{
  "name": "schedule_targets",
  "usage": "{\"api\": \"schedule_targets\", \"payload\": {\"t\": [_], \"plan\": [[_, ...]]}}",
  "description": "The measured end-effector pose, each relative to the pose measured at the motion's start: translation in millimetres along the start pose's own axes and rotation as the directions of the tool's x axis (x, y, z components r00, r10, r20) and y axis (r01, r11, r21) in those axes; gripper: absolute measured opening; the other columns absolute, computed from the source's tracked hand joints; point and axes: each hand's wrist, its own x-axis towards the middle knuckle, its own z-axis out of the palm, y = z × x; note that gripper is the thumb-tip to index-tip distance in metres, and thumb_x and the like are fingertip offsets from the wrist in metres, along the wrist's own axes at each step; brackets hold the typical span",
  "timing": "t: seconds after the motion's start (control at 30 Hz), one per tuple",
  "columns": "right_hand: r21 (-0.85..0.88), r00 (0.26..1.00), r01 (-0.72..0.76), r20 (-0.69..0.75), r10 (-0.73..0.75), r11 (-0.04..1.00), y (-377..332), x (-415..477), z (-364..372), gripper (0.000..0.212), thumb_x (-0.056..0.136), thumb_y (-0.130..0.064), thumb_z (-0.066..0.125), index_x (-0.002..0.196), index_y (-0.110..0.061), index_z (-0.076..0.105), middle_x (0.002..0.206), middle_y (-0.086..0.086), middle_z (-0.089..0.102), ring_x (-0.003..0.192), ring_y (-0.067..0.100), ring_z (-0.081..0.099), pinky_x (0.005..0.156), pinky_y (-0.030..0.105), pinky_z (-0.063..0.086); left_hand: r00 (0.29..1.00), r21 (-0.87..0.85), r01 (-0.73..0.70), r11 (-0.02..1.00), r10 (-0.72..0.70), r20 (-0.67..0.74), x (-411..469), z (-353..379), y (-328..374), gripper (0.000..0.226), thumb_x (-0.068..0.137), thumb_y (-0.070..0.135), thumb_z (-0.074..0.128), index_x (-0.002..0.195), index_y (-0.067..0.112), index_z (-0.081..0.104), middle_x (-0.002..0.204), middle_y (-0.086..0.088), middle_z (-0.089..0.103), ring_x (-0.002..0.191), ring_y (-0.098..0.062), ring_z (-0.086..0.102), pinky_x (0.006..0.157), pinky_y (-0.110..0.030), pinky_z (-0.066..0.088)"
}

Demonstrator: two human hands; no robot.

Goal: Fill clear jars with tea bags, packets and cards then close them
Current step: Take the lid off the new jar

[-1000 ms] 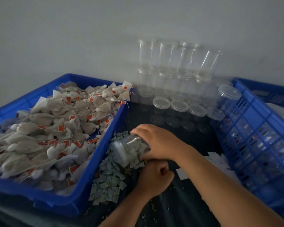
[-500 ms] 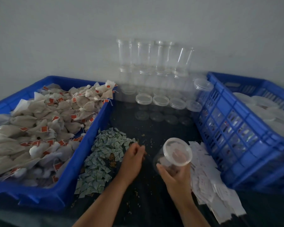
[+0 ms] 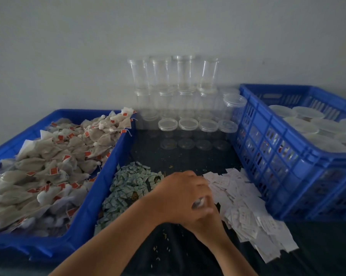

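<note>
Your left hand (image 3: 180, 194) lies over your right hand (image 3: 206, 218) at the near edge of the cards (image 3: 246, 210); between them a small glint of a clear jar (image 3: 198, 202) shows, so both hands seem curled around it, though how the fingers sit on it is mostly hidden, and whether the left is gripping or only covering I cannot tell. What the jar holds cannot be seen. The step looks like adding a card; keep the jar mouth tilted toward the pile, pinch a single card off the top and feed it in edgewise so it does not fold or drag neighbours with it.

The packets (image 3: 132, 186) are heaped just left of your hands, against the left crate (image 3: 106, 176) full of tea bags (image 3: 48, 166); empty jars (image 3: 188, 126) stand stacked at the wall behind, well apart from you. The right crate (image 3: 267, 156) holds closed jars (image 3: 307, 124) and borders the card pile closely, so the cards have little room to slide. Loose crumbs dot the dark table (image 3: 168, 246); keep them out of the jar; your crossed wrists block your own view of the mouth, so uncross before closing.
</note>
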Motion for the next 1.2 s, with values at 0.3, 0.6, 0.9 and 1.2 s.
{"api": "schedule_targets", "payload": {"t": [0.3,0.6,0.9,1.2], "plan": [[-0.135,0.998,0.068,0.024,-0.066,0.989,10,0,0,0.061,0.077,-0.043,0.088,0.12,-0.06,0.049,0.114,-0.032,0.066,0.096,-0.01,0.069,0.068,0.002,0.049,0.942,0.002,0.288,0.958,-0.282,-0.184,-9,18,15,0.046,0.103,0.054,0.029,0.115,0.032,0.068,0.109,0.012,0.066,0.088,-0.012,0.061,0.075,-0.037,0.057],[-0.314,0.984,0.139,-0.063,-0.167,0.939,-2,-10,0,0.088,0.071,-0.068,0.086,0.144,-0.033,0.052,0.131,-0.039,0.049,0.13,-0.021,0.043,0.099,0.0,0.036,0.731,-0.098,0.682,0.725,-0.678,0.071,-11,8,14,0.058,0.106,0.072,0.022,0.134,0.032,0.053,0.118,-0.007,0.071,0.107,-0.031,0.07,0.084,-0.043,0.057],[-0.124,0.996,0.062,-0.049,-0.069,0.99,-6,-7,-3,0.085,0.068,-0.08,0.085,0.137,-0.058,0.042,0.136,-0.034,0.055,0.125,-0.005,0.058,0.089,0.01,0.048,0.888,-0.17,0.422,0.891,-0.368,0.274,-42,-29,-9,0.106,0.072,0.094,0.063,0.157,0.068,0.006,0.173,0.015,0.017,0.155,-0.011,0.027,0.118,-0.045,0.038],[-0.098,0.983,0.066,-0.165,-0.082,0.993,-5,-7,-3,0.089,0.07,-0.073,0.087,0.141,-0.03,0.053,0.137,-0.022,0.058,0.127,0.002,0.058,0.103,0.017,0.049,0.752,-0.484,0.471,0.738,-0.622,-0.217,-44,-29,-4,0.04,0.089,0.068,0.042,0.12,0.046,0.055,0.086,0.012,0.07,0.071,0.0,0.068,0.053,-0.017,0.051]]}}
